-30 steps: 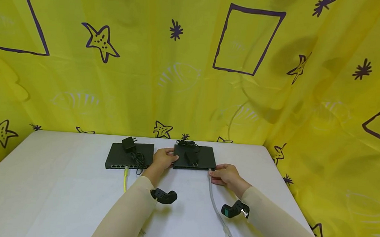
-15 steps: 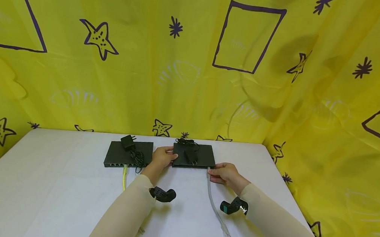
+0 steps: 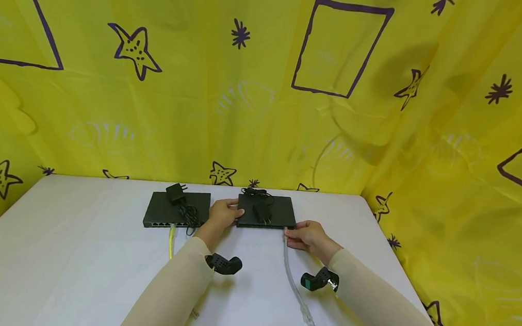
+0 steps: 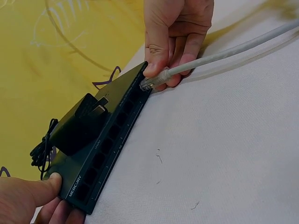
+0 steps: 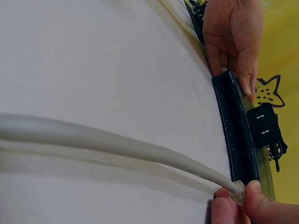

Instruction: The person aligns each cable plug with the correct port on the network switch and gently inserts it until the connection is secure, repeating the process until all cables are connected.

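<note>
A black network switch (image 3: 282, 209) lies at the back of the table, its row of ports facing me. My left hand (image 3: 222, 212) holds its left end, thumb on top and fingers underneath in the left wrist view. My right hand (image 3: 310, 235) pinches the clear plug (image 4: 158, 80) of a grey network cable (image 3: 290, 271) at the port nearest the switch's right end. The plug's tip meets that port's opening; how deep it sits I cannot tell. The cable's other end, also with a clear plug, lies on the table towards me. A power adapter (image 3: 262, 214) rests on top of the switch.
Left of my left hand lies a second black switch (image 3: 155, 209), bearing another power adapter (image 3: 176, 194) and coiled cord. A yellow cable (image 3: 172, 240) runs from its front and passes under my left forearm. A yellow curtain (image 3: 266, 106) hangs behind the white table (image 3: 85, 251).
The head view has shifted slightly. The right hand, with the plug, has edged a little to the left along the switch's front. The left hand keeps its hold.
</note>
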Demonstrator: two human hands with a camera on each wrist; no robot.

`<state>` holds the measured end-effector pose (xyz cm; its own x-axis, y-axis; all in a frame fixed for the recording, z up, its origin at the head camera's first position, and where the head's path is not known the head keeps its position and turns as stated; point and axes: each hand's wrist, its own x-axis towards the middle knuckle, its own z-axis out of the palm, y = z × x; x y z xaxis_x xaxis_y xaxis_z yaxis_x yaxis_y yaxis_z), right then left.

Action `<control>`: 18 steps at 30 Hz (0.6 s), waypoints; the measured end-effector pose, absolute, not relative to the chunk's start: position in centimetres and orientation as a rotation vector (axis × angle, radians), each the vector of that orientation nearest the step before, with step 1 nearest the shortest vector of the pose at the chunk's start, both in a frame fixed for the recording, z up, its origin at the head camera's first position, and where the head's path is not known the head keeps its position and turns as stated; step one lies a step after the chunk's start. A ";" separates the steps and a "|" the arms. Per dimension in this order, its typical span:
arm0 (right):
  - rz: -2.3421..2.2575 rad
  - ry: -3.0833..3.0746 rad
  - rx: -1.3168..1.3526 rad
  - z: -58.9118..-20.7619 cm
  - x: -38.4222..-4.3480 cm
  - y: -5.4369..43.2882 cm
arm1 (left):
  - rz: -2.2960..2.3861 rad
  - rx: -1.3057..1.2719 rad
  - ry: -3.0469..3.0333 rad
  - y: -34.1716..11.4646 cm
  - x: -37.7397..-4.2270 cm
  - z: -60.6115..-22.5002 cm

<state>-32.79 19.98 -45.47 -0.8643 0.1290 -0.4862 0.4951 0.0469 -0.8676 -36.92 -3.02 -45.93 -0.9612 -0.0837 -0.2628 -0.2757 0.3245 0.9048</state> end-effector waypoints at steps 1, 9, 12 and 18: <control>-1.882 2.051 0.639 -45.3 -32.9 20.0 | 1.703 -0.331 2.413 -3.1 -37.0 -45.9; -1.848 2.030 0.644 -44.8 -33.0 20.0 | 1.720 -0.326 2.403 -3.0 -36.7 -45.5; -1.884 2.026 0.642 -45.0 -32.9 20.1 | 1.722 -0.328 2.403 -2.9 -36.9 -45.5; -1.933 2.060 0.616 -45.4 -32.4 20.0 | 1.694 -0.348 2.399 -2.8 -37.0 -45.8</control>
